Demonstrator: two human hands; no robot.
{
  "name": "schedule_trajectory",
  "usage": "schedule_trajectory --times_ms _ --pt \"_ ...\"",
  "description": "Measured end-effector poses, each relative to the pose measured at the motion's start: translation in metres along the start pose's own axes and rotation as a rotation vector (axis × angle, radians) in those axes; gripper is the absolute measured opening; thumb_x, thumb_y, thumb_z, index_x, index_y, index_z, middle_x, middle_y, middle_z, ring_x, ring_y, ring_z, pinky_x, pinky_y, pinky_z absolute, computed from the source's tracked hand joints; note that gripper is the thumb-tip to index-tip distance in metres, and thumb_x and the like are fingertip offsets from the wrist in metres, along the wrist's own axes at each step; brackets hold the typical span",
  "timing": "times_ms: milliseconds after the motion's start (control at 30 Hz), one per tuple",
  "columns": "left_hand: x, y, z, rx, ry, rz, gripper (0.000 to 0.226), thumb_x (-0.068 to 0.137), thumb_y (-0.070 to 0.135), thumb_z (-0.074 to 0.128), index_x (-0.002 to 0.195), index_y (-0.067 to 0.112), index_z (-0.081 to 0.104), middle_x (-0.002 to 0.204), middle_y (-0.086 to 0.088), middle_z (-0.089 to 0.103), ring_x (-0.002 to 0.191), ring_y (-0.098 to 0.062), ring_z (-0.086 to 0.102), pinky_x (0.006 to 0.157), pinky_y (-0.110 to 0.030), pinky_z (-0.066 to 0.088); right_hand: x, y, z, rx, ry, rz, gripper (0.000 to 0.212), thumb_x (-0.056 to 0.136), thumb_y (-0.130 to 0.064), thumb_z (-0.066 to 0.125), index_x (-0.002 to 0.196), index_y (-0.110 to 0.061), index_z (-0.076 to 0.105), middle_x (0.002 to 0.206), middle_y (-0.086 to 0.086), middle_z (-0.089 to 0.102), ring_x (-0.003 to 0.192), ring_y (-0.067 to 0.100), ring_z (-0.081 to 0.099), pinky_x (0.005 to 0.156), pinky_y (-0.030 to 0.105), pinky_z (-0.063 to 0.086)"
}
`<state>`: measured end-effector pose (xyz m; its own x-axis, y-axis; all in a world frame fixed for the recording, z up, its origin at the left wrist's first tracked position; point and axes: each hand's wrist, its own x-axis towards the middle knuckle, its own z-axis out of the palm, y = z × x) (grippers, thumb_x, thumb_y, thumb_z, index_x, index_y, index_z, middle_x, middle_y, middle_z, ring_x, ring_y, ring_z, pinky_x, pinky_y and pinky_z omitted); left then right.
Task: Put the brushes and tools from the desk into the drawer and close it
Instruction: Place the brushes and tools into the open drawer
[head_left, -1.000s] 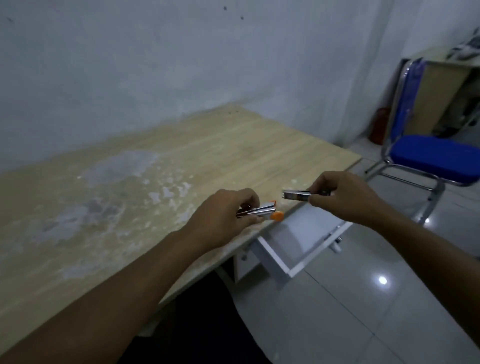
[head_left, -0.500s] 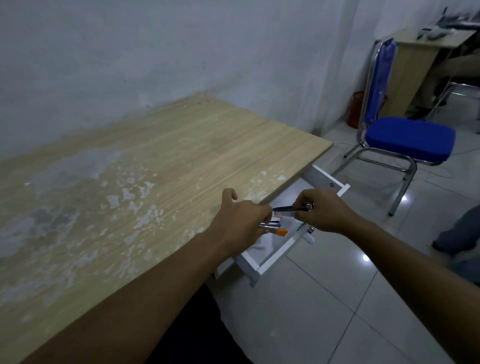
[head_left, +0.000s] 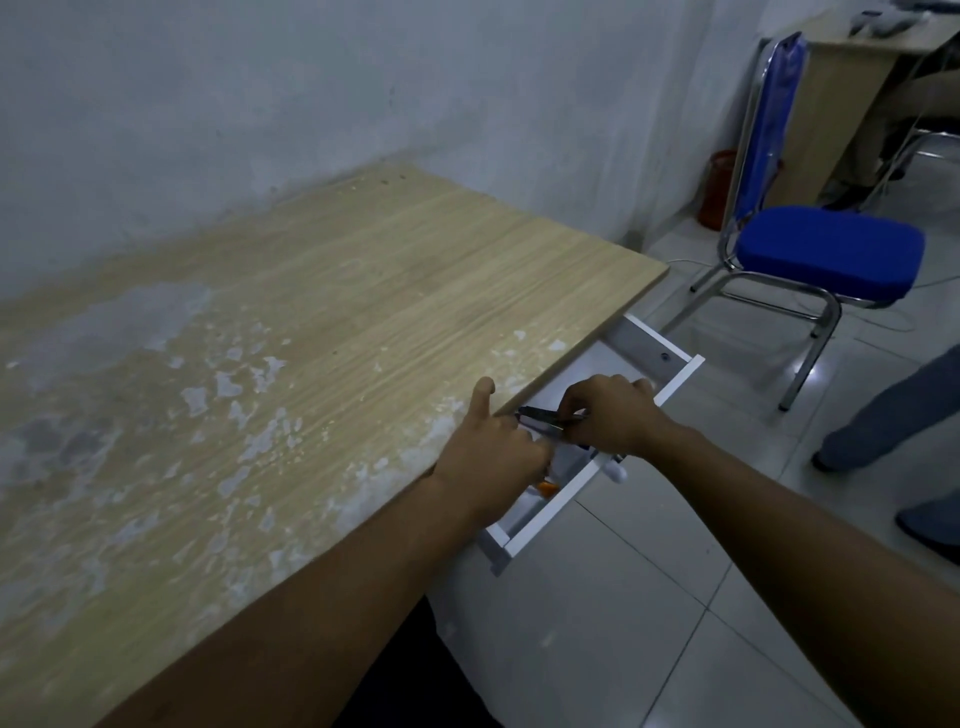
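A white drawer (head_left: 670, 382) stands pulled out under the front edge of the wooden desk (head_left: 322, 322). Both hands are over its open inside. My left hand (head_left: 493, 457) is closed around brushes with orange tips (head_left: 546, 486), which poke down into the drawer below its fingers; its thumb points up at the desk edge. My right hand (head_left: 613, 415) grips a dark metal tool (head_left: 545, 419) that lies across between the two hands. The rest of the drawer's contents are hidden by the hands.
The desk top bears only white and grey stains. A blue chair (head_left: 826, 254) with chrome legs stands on the tiled floor to the right. A person's leg (head_left: 893, 415) and shoe are at the right edge. Another desk (head_left: 852, 88) is far back.
Both hands have gone down and forward from above the desk edge into the open drawer, carrying the brushes and the metal tool. The camera has tilted down toward the drawer.
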<state>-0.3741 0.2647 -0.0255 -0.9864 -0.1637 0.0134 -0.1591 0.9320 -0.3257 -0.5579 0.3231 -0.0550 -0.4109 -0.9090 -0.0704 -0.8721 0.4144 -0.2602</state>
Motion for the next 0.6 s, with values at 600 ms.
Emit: schedule_trajectory --times_ms 600 --pt "-0.014 -0.023 -0.010 -0.488 0.315 -0.130 0.024 0.089 0.021 0.056 0.113 0.025 0.060 0.131 0.003 0.057 0.124 -0.017 0.045 0.092 -0.048 0.035 -0.035 0.004 -0.001 0.342 0.286 0.081 0.026 0.089 -0.029 0.061 0.111 -0.019 0.067 0.139 0.006 0.057 0.133 0.029 0.044 0.110 0.056 0.031"
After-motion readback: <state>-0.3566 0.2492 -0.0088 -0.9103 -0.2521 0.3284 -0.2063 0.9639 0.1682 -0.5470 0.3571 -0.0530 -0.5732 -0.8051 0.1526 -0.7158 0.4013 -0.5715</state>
